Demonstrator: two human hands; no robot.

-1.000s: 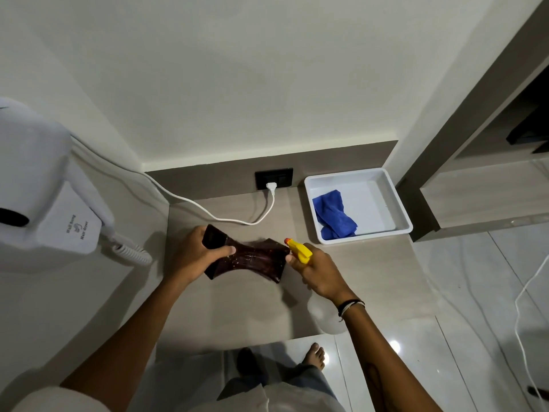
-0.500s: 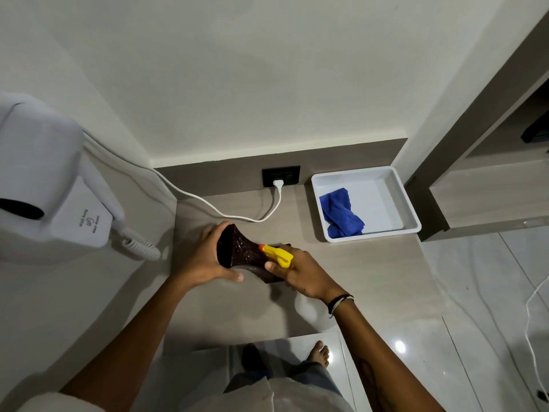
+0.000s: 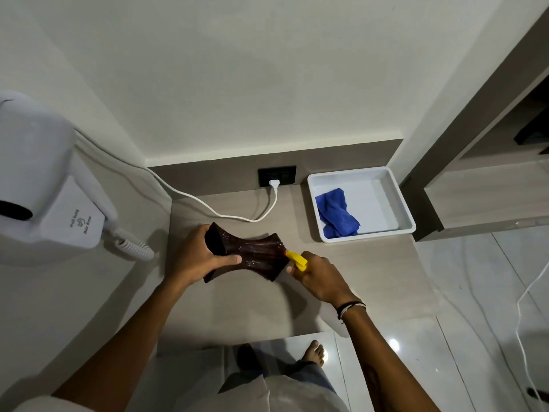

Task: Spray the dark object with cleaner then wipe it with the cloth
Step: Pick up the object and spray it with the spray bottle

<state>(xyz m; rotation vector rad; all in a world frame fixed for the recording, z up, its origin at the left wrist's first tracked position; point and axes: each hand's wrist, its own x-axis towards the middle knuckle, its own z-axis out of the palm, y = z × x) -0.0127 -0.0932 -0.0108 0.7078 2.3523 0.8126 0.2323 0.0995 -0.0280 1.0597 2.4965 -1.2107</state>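
Note:
A dark brown, hourglass-shaped object point(image 3: 258, 255) lies on its side over the beige counter point(image 3: 371, 272), speckled with droplets. My left hand point(image 3: 197, 257) grips its left, flared end. My right hand point(image 3: 322, 278) holds a spray bottle whose yellow nozzle point(image 3: 296, 260) points at the object's right end, almost touching it; the bottle's body is hidden under my hand. A crumpled blue cloth point(image 3: 335, 215) lies in a white tray point(image 3: 399, 200) at the back right of the counter.
A white wall-mounted hair dryer point(image 3: 44, 185) with a coiled cord hangs at the left. A white cable point(image 3: 225, 214) runs across the counter's back to a black socket point(image 3: 277, 175). The counter's front edge drops to a glossy tiled floor where my feet stand.
The dark object has been turned back from end-on to lying sideways. My right hand with the sprayer has drawn back to the right, from over the object to its right end.

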